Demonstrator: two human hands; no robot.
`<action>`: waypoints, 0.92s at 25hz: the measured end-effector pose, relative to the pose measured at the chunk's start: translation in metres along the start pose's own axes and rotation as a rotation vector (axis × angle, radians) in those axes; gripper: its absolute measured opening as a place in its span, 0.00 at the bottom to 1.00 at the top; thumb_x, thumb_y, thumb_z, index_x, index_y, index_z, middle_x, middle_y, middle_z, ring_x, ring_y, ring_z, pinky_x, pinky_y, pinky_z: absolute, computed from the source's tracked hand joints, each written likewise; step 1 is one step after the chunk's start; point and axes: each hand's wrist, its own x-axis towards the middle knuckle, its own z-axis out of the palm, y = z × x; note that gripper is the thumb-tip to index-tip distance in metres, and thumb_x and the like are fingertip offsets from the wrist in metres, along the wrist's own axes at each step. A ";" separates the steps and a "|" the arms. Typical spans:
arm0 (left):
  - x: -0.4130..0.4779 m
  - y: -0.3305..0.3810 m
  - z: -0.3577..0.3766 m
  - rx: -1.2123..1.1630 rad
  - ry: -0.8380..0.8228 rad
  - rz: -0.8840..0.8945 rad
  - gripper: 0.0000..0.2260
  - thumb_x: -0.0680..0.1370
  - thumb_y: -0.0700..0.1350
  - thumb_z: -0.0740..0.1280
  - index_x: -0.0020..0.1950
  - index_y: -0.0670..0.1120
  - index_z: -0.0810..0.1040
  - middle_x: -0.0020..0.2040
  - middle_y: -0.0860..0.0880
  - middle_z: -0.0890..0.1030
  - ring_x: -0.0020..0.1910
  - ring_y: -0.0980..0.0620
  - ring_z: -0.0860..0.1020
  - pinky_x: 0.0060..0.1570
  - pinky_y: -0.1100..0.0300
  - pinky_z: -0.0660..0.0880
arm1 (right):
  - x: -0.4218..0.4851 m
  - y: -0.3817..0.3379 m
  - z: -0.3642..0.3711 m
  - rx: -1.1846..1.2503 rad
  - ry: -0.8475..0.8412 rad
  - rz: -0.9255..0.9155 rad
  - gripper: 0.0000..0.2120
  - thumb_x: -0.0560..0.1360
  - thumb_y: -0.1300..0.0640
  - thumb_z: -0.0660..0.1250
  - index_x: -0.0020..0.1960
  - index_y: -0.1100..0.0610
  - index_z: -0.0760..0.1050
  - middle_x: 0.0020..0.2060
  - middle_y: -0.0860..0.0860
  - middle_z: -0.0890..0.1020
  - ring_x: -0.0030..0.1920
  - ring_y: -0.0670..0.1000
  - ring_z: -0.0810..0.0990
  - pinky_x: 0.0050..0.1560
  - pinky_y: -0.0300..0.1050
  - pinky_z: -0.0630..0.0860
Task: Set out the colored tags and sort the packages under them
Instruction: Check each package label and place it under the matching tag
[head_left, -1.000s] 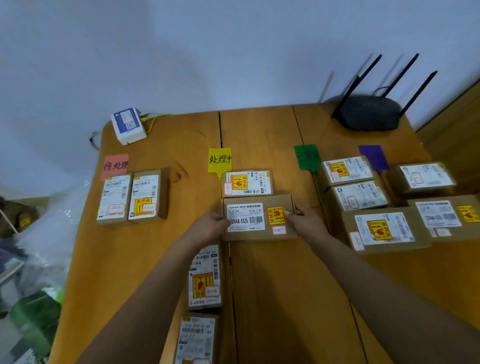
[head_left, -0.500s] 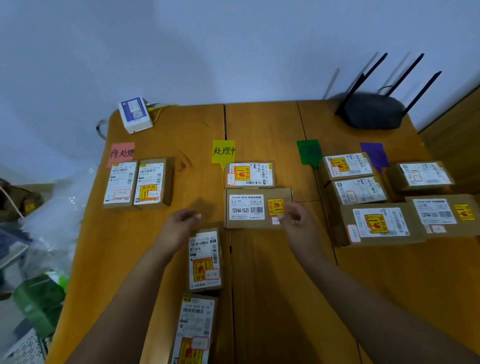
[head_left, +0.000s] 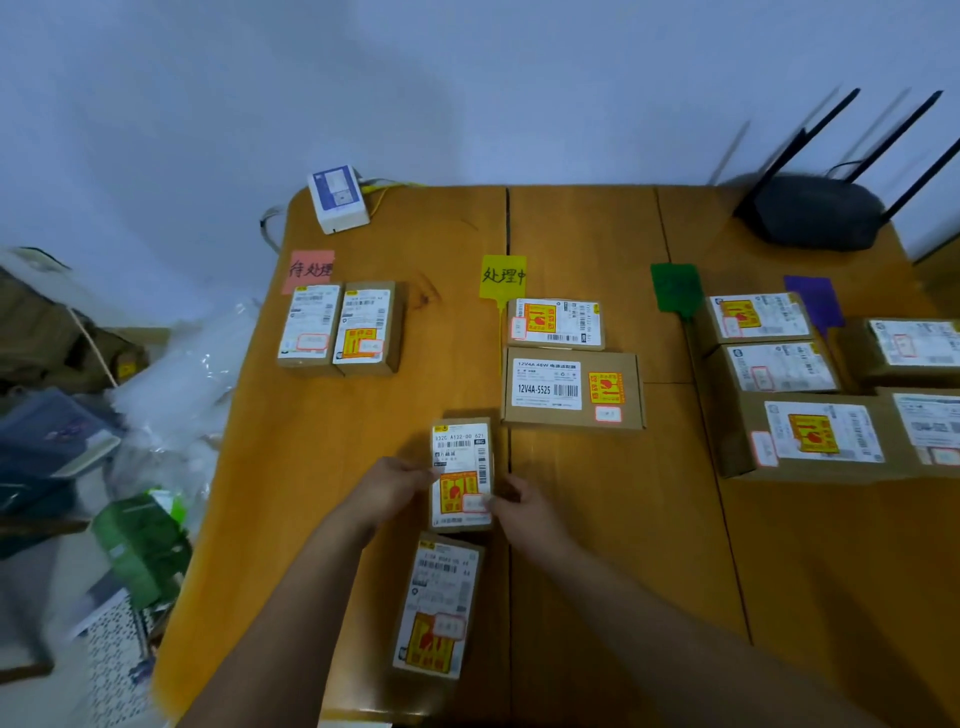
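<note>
Four tags lie across the wooden table (head_left: 613, 545): pink tag (head_left: 310, 270), yellow tag (head_left: 503, 276), green tag (head_left: 676, 287), purple tag (head_left: 813, 302). Two small packages (head_left: 340, 328) sit under the pink tag. A small package (head_left: 556, 323) and a large box (head_left: 571, 389) sit under the yellow one. Several boxes (head_left: 800, 395) lie under the green and purple tags. My left hand (head_left: 392, 488) and my right hand (head_left: 522, 512) grip the sides of a small upright package (head_left: 461, 457). Another small package (head_left: 439, 605) lies just nearer me.
A black router (head_left: 815, 210) with antennas stands at the back right corner. A white and blue adapter (head_left: 337, 198) sits at the back left. Plastic bags and clutter (head_left: 130, 441) lie on the floor left of the table edge.
Both hands left the large box under the yellow tag and came back toward me. They now hold the small package in the near middle.
</note>
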 end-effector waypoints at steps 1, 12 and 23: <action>-0.005 0.000 0.003 -0.025 -0.010 0.012 0.10 0.81 0.45 0.73 0.41 0.43 0.86 0.32 0.51 0.84 0.32 0.54 0.79 0.33 0.61 0.71 | -0.003 0.002 0.008 0.027 -0.018 -0.004 0.27 0.84 0.54 0.66 0.80 0.53 0.65 0.64 0.50 0.81 0.50 0.43 0.81 0.43 0.35 0.76; -0.137 0.083 -0.013 -0.404 0.115 0.481 0.16 0.80 0.49 0.74 0.61 0.39 0.80 0.53 0.46 0.89 0.52 0.46 0.88 0.47 0.55 0.84 | -0.115 -0.077 -0.049 0.399 0.067 -0.542 0.19 0.82 0.57 0.69 0.72 0.47 0.76 0.54 0.43 0.88 0.53 0.41 0.87 0.57 0.44 0.83; -0.283 0.156 0.007 -0.385 0.063 0.907 0.16 0.82 0.43 0.71 0.70 0.48 0.82 0.62 0.49 0.87 0.61 0.50 0.86 0.51 0.63 0.82 | -0.249 -0.116 -0.126 0.293 0.086 -0.926 0.21 0.83 0.55 0.68 0.76 0.47 0.73 0.62 0.48 0.87 0.61 0.49 0.86 0.61 0.49 0.83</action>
